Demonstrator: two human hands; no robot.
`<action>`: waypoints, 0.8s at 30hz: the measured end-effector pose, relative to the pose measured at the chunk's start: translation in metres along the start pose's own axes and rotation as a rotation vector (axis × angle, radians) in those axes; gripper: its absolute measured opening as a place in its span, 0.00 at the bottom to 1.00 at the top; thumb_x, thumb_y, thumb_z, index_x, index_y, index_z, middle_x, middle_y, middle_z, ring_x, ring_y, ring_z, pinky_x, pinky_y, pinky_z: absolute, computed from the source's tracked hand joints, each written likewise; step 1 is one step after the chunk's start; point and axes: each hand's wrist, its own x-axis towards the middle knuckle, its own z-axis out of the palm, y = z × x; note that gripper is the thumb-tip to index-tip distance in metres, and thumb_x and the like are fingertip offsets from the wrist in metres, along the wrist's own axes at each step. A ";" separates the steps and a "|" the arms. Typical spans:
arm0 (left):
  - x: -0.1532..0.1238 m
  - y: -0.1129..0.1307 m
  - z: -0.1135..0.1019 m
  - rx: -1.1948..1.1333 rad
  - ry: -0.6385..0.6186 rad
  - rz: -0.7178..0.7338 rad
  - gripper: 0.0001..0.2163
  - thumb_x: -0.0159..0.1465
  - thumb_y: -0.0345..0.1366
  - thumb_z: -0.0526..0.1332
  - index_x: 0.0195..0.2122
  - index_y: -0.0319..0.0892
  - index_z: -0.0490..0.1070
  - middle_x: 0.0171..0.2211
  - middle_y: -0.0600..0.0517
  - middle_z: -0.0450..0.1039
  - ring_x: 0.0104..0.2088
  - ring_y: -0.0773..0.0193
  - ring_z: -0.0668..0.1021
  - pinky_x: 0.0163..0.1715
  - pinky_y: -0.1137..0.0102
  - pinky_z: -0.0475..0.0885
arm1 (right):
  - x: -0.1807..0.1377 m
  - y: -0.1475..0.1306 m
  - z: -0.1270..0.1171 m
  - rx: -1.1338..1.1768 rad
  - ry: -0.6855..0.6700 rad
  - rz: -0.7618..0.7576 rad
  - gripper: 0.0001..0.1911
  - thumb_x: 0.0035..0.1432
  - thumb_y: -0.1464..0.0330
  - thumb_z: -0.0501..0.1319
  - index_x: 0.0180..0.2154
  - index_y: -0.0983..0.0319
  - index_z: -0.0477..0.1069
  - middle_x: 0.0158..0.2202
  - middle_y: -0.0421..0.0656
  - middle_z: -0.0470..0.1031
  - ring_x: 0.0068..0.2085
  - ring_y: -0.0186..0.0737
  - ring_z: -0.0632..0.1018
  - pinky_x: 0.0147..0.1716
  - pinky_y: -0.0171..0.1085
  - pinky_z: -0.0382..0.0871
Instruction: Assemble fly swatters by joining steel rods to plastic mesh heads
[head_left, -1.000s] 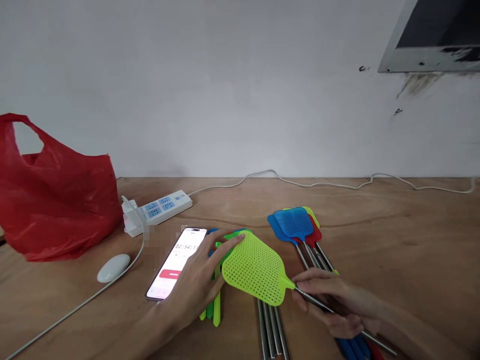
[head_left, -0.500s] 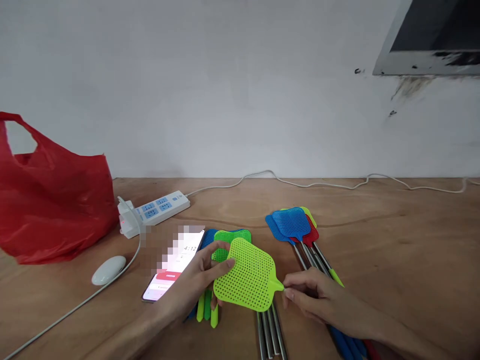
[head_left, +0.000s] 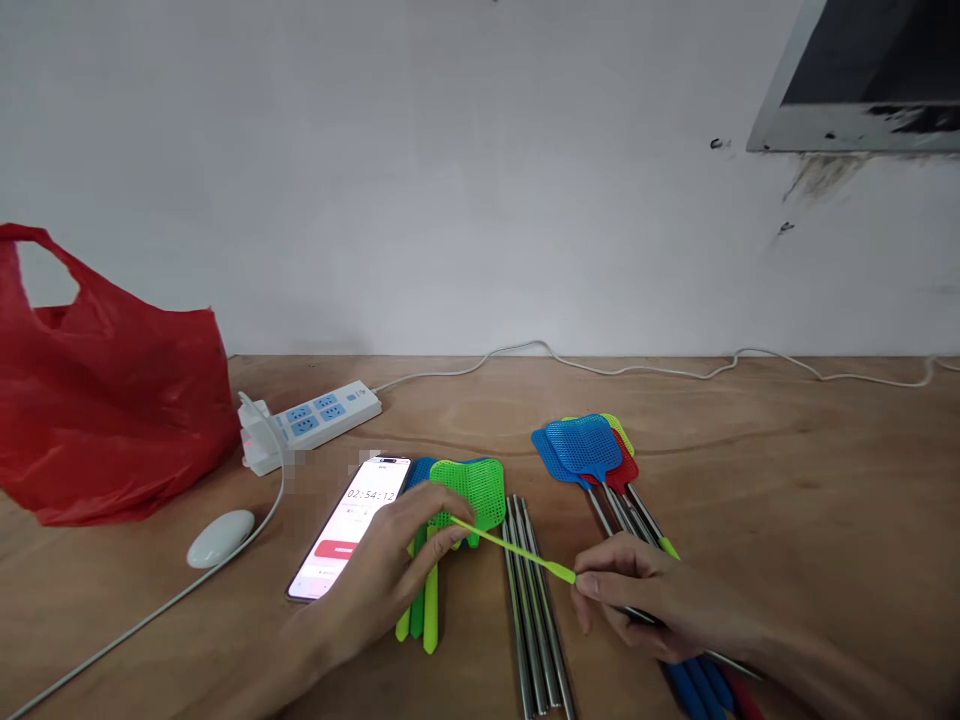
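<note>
The left hand pinches one edge of a yellow-green swatter head, tilted edge-on above the desk — the right hand grips its narrow neck and a metal rod. Below lie loose rods, between a bright green head and a pile of swatters.

Left-hand grip pinches a lime swatter head; right-hand grip holds its neck and rod.

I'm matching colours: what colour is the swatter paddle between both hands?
The swatter paddle is yellow-green, shown edge-on in the head view.
</note>
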 end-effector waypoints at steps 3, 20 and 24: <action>0.002 0.004 0.003 -0.180 -0.029 -0.167 0.15 0.72 0.42 0.52 0.29 0.43 0.65 0.23 0.57 0.62 0.24 0.66 0.67 0.25 0.73 0.65 | 0.000 0.002 0.002 -0.030 -0.001 0.004 0.19 0.63 0.55 0.60 0.32 0.64 0.75 0.12 0.29 0.59 0.11 0.23 0.52 0.08 0.25 0.45; 0.002 0.010 0.013 -0.331 0.088 -0.403 0.17 0.69 0.50 0.53 0.32 0.43 0.67 0.19 0.60 0.62 0.10 0.73 0.64 0.07 0.78 0.59 | 0.001 -0.011 0.015 -0.187 0.137 -0.053 0.16 0.62 0.56 0.60 0.31 0.62 0.71 0.14 0.29 0.57 0.14 0.25 0.57 0.12 0.25 0.48; 0.005 0.006 0.006 -0.129 0.194 -0.290 0.15 0.70 0.46 0.52 0.31 0.43 0.69 0.21 0.56 0.65 0.19 0.67 0.69 0.16 0.76 0.63 | -0.002 -0.010 0.012 -0.179 0.131 -0.027 0.17 0.61 0.55 0.61 0.29 0.61 0.68 0.15 0.28 0.57 0.14 0.24 0.55 0.10 0.24 0.47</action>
